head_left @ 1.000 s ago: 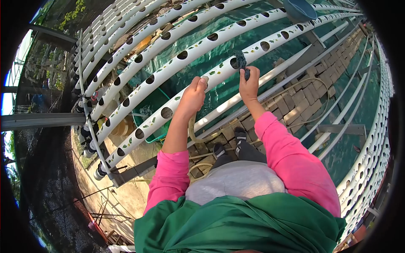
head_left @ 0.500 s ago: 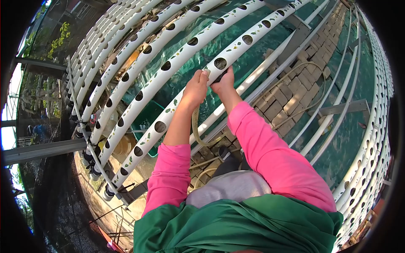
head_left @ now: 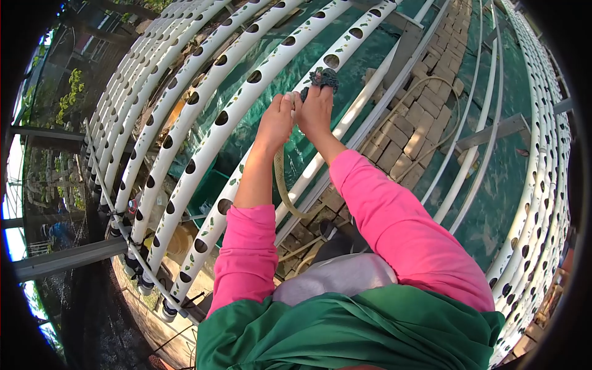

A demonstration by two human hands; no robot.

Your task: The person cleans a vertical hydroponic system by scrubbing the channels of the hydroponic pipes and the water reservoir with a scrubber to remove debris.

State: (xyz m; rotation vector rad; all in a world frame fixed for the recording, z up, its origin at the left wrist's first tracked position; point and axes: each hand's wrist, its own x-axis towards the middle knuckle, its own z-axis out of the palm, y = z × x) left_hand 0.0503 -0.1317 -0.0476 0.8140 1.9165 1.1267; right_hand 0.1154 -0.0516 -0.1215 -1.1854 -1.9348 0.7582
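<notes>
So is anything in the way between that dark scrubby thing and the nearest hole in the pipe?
Nothing visible. The right hand holds the dark scrubby clump against the white pipe, just below the open hole; only bare pipe lies between. The left hand, gripping the hose, sits lower, beside it.

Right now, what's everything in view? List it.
holed pipes: many, white, sloping rows left and right of the person
netting: one sheet, green, under the pipes
brick paving: one strip, grey-brown, between the pipe banks
tub: one, green, beneath the left pipes
metal beam: one, grey, lower left
hose: one, tan, loops down from the left hand
scrub pad: one, dark, at a pipe hole
sleeves: two, pink, on the person's arms
left hand: closed on the hose end
right hand: closed on the scrub pad
</notes>
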